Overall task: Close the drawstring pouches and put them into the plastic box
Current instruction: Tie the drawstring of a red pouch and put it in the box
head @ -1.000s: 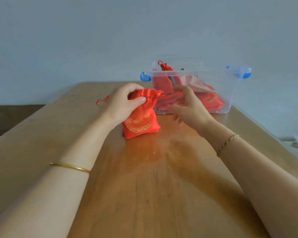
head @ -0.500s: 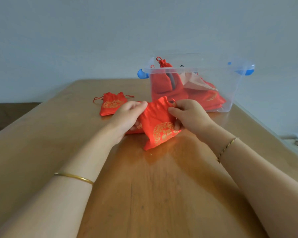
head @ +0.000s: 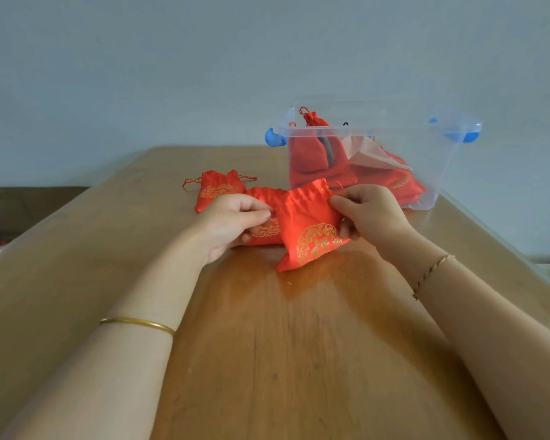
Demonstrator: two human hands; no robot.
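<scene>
A wooden surface (head: 267, 360) runs away from the viewer toward a pale wall. At far left, well short of the box, a red drawstring pouch (head: 218, 190) with gold print lies flat, its cords trailing to both sides, apparently waiting its turn. Just right of it a second pouch (head: 265, 231) lies partly hidden behind the left hand.

The left hand (head: 232, 223) has its fingers curled and pinches the left edge of a third pouch's neck. This held pouch (head: 310, 231) sits between both hands, tilted, gold emblem facing the viewer, its lower corner at or just above the surface. Its mouth looks gathered but not fully cinched. The right hand (head: 370, 214) pinches the opposite side of the neck. Holding both sides likely lets the person pull the cords apart to draw the mouth shut; the cords themselves are too small to make out.

At right, behind the hands, stands the clear plastic box (head: 432, 173) with blue latches, lid off, already holding several red pouches (head: 315, 150).
</scene>
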